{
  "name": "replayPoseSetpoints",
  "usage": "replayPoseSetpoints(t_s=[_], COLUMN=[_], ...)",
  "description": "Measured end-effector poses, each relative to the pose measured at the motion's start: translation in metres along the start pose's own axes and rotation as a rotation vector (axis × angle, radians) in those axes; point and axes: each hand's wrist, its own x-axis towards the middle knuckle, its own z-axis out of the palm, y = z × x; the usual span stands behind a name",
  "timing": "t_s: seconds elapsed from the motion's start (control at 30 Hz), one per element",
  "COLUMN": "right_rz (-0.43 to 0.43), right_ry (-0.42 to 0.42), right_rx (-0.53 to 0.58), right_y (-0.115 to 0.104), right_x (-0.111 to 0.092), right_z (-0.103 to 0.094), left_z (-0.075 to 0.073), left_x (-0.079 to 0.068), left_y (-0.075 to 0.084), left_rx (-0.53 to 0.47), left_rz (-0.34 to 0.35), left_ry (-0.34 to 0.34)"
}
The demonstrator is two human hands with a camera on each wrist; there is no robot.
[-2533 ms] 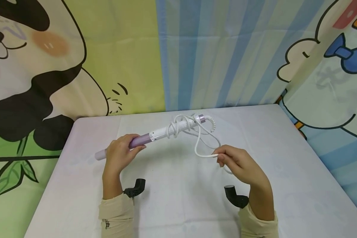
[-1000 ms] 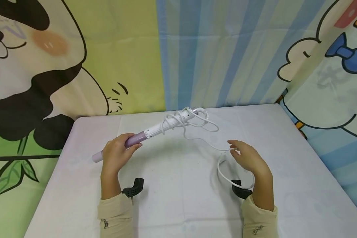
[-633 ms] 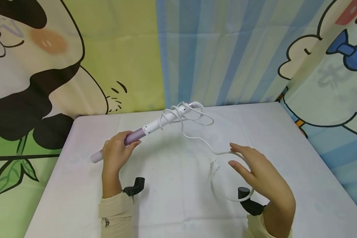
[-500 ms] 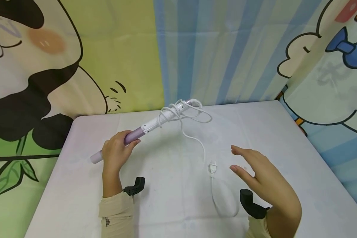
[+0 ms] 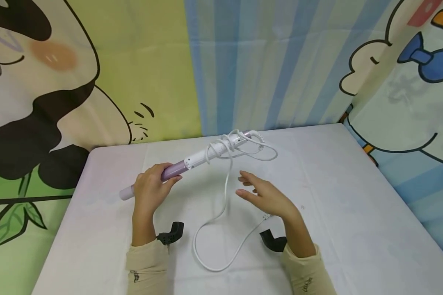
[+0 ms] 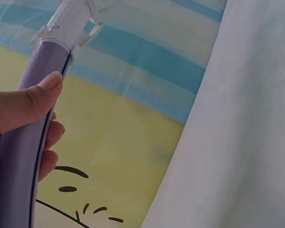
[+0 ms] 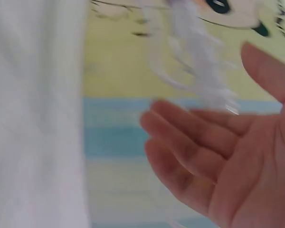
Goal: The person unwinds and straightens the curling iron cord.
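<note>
The one wand (image 5: 195, 161) is in the left hand (image 5: 150, 185), over the surface (image 5: 347, 205); whether it touches down is hard to tell. That grip is curled round the wand's purple part, covering a stretch of it, with the pale tip poking out beyond. The right hand (image 5: 267, 196) is on the person's side of the wand's white part, apart from it, its grip spread, thumb away from the fingers.

One white cord (image 5: 225, 200) winds round the wand's white part (the turns overlap too closely to count), then drops from it towards the person, makes one wide bend and runs to one plug (image 5: 267, 216). The plug is partly hidden by the right hand; whether they touch is unclear. The left wrist view cuts the wand off at both ends, and the right wrist view blurs it. Two sleeves, nearer the person than the wand, are cut off below; two black mounts (image 5: 171, 232) sit at the wrists.
</note>
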Motion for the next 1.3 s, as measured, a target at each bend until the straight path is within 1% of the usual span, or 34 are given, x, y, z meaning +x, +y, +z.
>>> replayPoseSetpoints(t_s=[0.1,0.17,0.27,0.37,0.43,0.5,0.57,0.67,0.8,0.93,1.07,1.17,1.23,1.3], right_rz=[0.046,0.038,0.004,-0.054,-0.096,-0.132,-0.148,-0.157,-0.127,-0.075,-0.041,-0.002,0.031,0.067], right_ry=[-0.033,-0.033,-0.028,0.022,0.084,0.148,0.219,0.324,0.466,0.563,0.606,0.595,0.581,0.556], right_rx=[0.148,0.274,0.522,0.726,0.814,0.871,0.890,0.869,0.810,0.818,0.869,0.898,0.901,0.871], right_y=[0.006,0.006,0.000,-0.007,-0.012,-0.016,-0.018,-0.017,-0.008,0.001,0.011,0.021,0.028,0.035], right_x=[0.019,0.023,0.024,0.022,0.019,0.014,0.008,0.000,-0.006,-0.009,-0.009,-0.007,-0.006,-0.005], right_z=[0.019,0.027,0.034,0.036,0.034,0.027,0.018,0.004,-0.011,-0.022,-0.029,-0.034,-0.036,-0.038], left_z=[0.003,0.004,0.005,0.005,0.005,0.005,0.004,0.001,-0.004,-0.007,-0.010,-0.011,-0.011,-0.011], left_x=[-0.001,-0.001,0.000,0.001,0.001,0.001,0.001,0.001,-0.001,-0.003,-0.003,-0.003,-0.004,-0.004], left_y=[0.004,0.006,0.008,0.008,0.008,0.006,0.003,-0.003,-0.014,-0.023,-0.028,-0.029,-0.030,-0.031], left_rx=[-0.008,0.001,0.030,0.057,0.071,0.082,0.089,0.064,-0.004,-0.051,-0.112,-0.156,-0.158,-0.142], left_rz=[0.020,0.029,0.042,0.058,0.074,0.097,0.119,0.137,0.141,0.163,0.203,0.222,0.215,0.193], left_ry=[-0.003,0.000,0.007,0.009,0.006,0.002,-0.006,-0.024,-0.033,-0.022,-0.007,0.002,0.013,0.032])
